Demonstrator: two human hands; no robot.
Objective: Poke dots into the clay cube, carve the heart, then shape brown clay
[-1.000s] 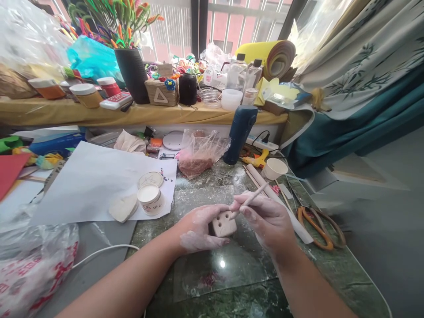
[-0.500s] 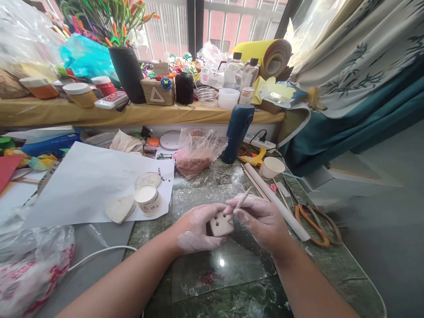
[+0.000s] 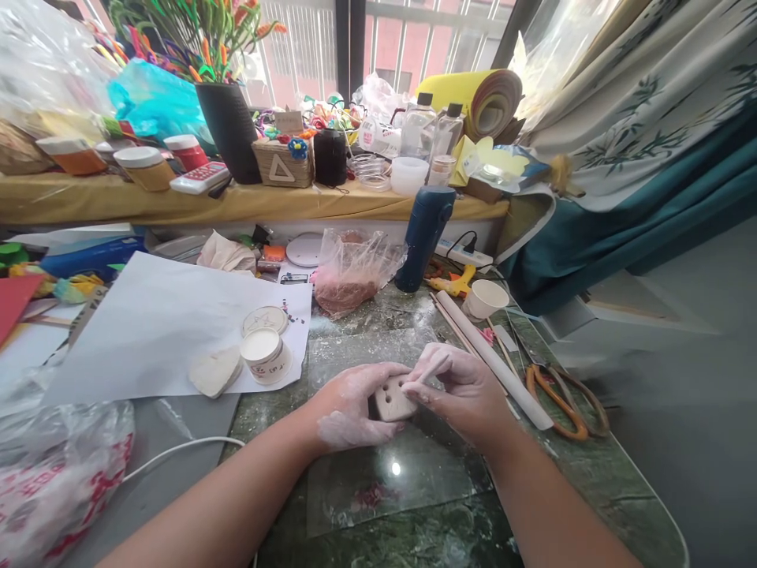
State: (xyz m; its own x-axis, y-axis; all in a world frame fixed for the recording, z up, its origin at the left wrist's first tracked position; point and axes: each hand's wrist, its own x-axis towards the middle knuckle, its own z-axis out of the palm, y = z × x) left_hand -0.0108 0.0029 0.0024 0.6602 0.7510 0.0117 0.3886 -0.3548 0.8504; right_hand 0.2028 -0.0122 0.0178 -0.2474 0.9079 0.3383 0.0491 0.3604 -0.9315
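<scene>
- The person's left hand (image 3: 352, 406) is clamping its fingers around a pale block (image 3: 395, 408), with digits showing along the far and near edges.
- The block is sitting between the left fingers and the right fingertips, its face with small round holes turning upward.
- The right hand (image 3: 467, 394) is pinching a slim pale stick (image 3: 434, 368), thumb and fingers closing together on it; whether its tip is touching the block, one cannot tell.
- White powder is coating the fingers of both hands.
- A clear sheet (image 3: 402, 493) is lying beneath the fingers, on the green tabletop (image 3: 620, 489).
- Right of the right fingers, a white rod (image 3: 502, 367) is lying near the hand, with scissors (image 3: 559, 398) resting farther right.
- A paper cup (image 3: 486, 300) is standing beyond the right fingers.
- Left of the left fingers, a white jar (image 3: 266, 359) and a flat pale piece (image 3: 214, 372) are resting on white paper (image 3: 154, 331).
- Beyond both hands' fingers, a clear bag (image 3: 355, 276) is holding brownish material.
</scene>
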